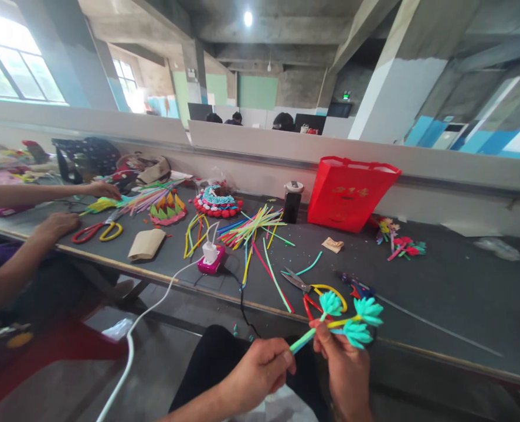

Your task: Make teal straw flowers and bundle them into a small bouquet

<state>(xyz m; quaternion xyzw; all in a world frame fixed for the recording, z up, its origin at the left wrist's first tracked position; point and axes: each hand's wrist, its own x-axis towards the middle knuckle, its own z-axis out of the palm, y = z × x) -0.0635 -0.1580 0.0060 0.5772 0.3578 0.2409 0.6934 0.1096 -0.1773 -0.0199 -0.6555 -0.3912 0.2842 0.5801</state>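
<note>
My left hand (266, 369) is closed around the lower stems of a bunch of pipe-cleaner flowers (330, 305). Higher up the same stems, just below the heads, my right hand (343, 360) pinches them between thumb and fingers. The three fluffy heads are turquoise; the stems are green, yellow and blue. Behind the flowers lie scissors (301, 282) with one yellow and one red handle, blades pointing left. Beside them on the dark table rests a glue gun (357, 287) with a long clear glue stick. A turquoise pipe cleaner (310, 265) lies close to the scissor blades.
Loose colourful pipe cleaners (255, 225) are piled mid-table. A pink power socket (211, 261) with a white plug and cable sits near the edge. Farther back stand a red bag (352, 193) and a dark phone (292, 205). At left, a co-worker's hands (57, 225) are near other scissors (99, 230).
</note>
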